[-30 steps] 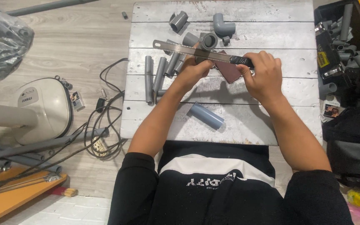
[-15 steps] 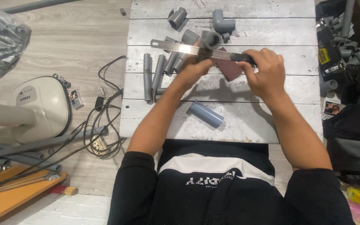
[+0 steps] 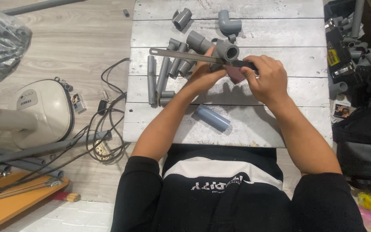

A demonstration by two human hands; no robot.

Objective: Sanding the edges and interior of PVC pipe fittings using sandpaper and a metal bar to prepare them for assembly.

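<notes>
Grey PVC pipe fitting (image 3: 227, 50) is gripped by the left hand (image 3: 205, 75) at twelve o'clock above the white table (image 3: 254, 124), while a hacksaw blade (image 3: 185, 54), clasped by the right hand (image 3: 267, 79), is drawn across it, sawing seemingly underway.

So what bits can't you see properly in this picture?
All in the head view:
- Blade teeth: too small to tell.
- Where the blade meets the grey pipe fitting: hidden behind the fitting and the left hand.
- Blade handle: mostly wrapped by the right hand.
- Brown pad: mostly hidden under both hands.
- Black bin of pipe pieces: cut off by the right edge.
</notes>
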